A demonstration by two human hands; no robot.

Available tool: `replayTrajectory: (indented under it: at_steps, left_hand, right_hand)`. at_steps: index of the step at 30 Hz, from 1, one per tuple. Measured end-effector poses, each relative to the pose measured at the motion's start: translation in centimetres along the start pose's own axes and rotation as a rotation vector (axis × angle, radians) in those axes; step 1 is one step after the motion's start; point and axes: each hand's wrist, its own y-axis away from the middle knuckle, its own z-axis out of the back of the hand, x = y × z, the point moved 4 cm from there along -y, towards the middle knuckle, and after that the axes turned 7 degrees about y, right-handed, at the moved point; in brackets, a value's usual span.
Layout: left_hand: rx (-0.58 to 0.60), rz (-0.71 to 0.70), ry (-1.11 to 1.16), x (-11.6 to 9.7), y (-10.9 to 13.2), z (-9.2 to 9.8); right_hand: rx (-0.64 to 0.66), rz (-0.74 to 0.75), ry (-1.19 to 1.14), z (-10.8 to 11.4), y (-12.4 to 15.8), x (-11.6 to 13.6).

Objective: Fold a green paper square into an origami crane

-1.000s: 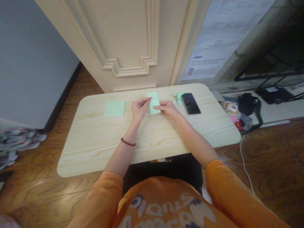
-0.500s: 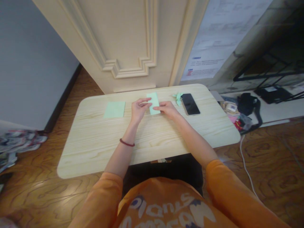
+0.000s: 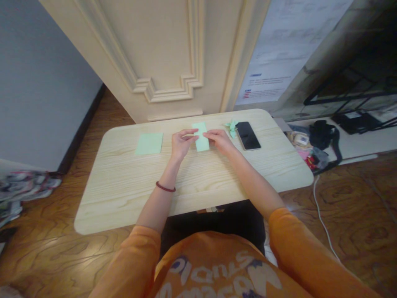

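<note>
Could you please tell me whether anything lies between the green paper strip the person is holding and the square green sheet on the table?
Yes: the person's left hand lies directly between the pale green paper strip and the square green sheet, its fingertips at the strip's left edge. Nothing else visible stands between them.

Cream panelled door [image 3: 167,49] ahead; grey wall [image 3: 40,82] left; glossy wood floor [image 3: 350,223] below

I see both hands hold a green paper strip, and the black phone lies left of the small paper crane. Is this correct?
Not quite. The head view shows the phone right of the small paper crane, not left. The left hand and right hand do hold the green paper strip.
</note>
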Motion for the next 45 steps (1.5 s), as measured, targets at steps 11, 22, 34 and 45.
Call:
replayTrajectory:
  at_steps: [11, 22, 34, 45]
  left_hand:
    - [-0.059, 0.037, 0.021, 0.3, -0.4, 0.7]
    - [-0.130, 0.046, 0.103, 0.8, -0.5, 1.2]
    - [-0.180, 0.053, 0.175, 1.3, -0.9, 1.5]
    - [-0.180, 0.078, 0.227, 1.4, -1.1, 1.8]
  right_hand:
    - [-0.097, 0.158, 0.399, 0.4, 0.4, 1.3]
    - [-0.005, 0.254, 0.415, -0.9, 0.5, 1.2]
    - [-0.013, 0.263, 0.543, -0.9, 0.4, 0.5]
    - [0.004, 0.257, 0.553, -0.8, 0.5, 0.8]
